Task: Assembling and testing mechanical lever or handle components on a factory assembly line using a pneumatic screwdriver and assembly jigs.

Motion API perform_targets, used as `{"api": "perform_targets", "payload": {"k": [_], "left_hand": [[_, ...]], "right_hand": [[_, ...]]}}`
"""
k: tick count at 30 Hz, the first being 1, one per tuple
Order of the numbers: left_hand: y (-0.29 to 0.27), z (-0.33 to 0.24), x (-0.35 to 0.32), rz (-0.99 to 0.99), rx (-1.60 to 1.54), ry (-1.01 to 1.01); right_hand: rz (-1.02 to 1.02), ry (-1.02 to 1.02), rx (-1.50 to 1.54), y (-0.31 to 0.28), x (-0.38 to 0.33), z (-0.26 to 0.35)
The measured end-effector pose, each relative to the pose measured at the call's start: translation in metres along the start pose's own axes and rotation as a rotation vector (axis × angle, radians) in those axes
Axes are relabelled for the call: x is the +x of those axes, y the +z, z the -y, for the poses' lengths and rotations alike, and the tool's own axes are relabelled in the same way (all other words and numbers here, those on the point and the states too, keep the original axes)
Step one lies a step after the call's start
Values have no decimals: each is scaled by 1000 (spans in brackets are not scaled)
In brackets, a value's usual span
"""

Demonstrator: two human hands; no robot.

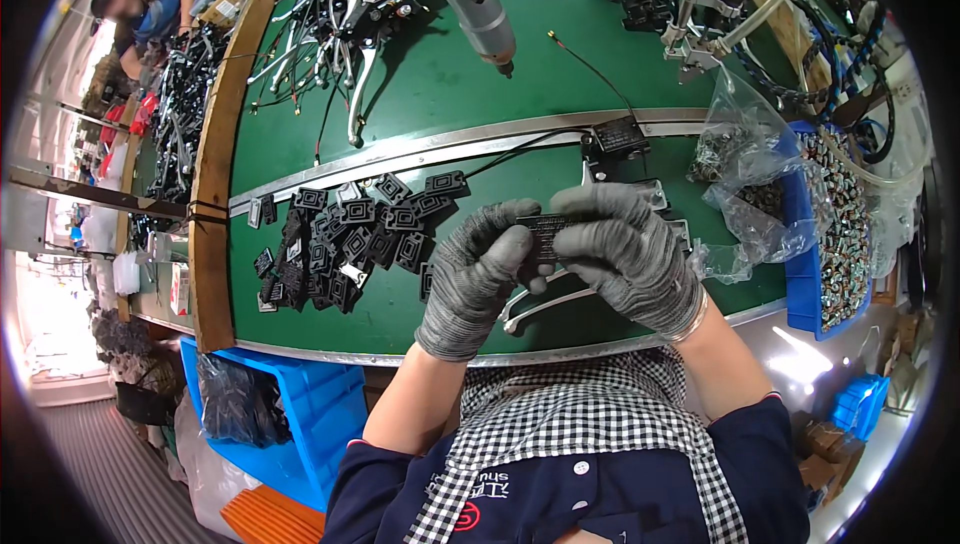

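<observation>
Both hands wear grey knit gloves and meet over the near edge of the bench. My left hand (466, 284) pinches the left end of a small black rectangular cover (543, 236) with print on its face. From the other side my right hand (640, 259) has its fingers closed on the cover's right end, hiding part of it. Beneath the hands lies a silver lever (548, 306), partly covered by them. A heap of similar black covers (358, 234) lies left of my left hand. Just beyond my right hand sits a black housing (617, 137) with a cable.
A power screwdriver (478, 9) hangs over the green bench (545, 84). Lever assemblies (355, 4) are piled at far left. A blue tray (803, 289) of small metal parts and a plastic bag (745, 159) stand right. A blue crate (325, 414) is below left. Another person (150, 4) is beyond.
</observation>
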State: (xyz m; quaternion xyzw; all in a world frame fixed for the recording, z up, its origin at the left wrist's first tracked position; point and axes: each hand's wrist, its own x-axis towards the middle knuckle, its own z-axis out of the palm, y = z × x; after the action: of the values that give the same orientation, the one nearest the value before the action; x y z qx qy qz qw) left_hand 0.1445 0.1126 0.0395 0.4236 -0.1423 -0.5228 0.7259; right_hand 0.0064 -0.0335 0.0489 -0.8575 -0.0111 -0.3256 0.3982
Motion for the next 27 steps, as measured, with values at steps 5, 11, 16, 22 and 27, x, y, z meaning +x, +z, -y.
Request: {"api": "perform_targets", "payload": {"k": [5, 11, 16, 22, 27], "left_hand": [[12, 12, 9, -88, 246, 96], [41, 21, 16, -53, 314, 108], [35, 42, 31, -159, 493, 307], [19, 84, 50, -124, 839, 404], [21, 92, 46, -73, 930, 403]], "right_hand": [[-167, 413, 123, -13, -16, 11], [-212, 810, 349, -31, -12, 19], [-284, 866, 189, -70, -4, -15], [-50, 1115, 228, -72, -4, -43], [45, 1057, -18, -66, -15, -46]]}}
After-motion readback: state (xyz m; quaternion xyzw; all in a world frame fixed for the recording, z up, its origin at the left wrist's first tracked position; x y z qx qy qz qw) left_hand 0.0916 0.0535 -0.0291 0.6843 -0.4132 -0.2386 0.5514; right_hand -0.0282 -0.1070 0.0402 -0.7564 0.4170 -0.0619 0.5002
